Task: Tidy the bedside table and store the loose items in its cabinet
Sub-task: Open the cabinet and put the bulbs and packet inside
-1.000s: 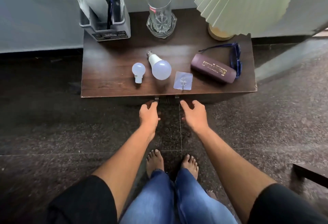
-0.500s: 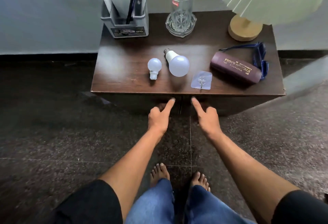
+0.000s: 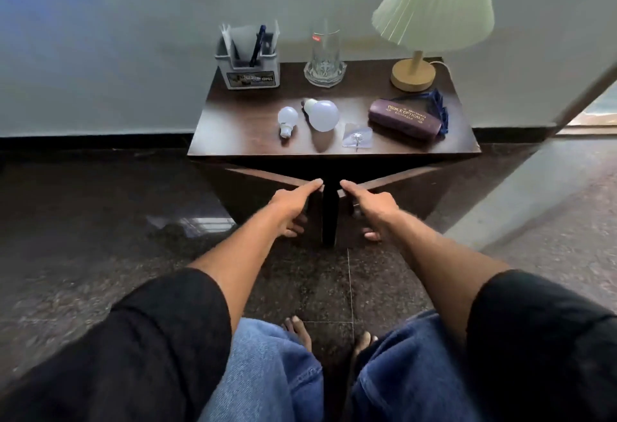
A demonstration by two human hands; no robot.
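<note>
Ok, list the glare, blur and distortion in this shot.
Head view: a bright reflection glares off the polished floor left of the cabinet. Head view: the black sleeves are smeared, yet the spectacle case lettering reads sharp. Head view: wide-angle stretch tilts the wall edge at right.

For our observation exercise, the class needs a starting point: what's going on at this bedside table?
A person's left grip holds the left door below the table, and the right grip holds the right door. Both doors stand ajar with a dark gap between them. The loose items are not yet stored: a small bulb, big bulb, hook, case and glasses lie on top.
</note>
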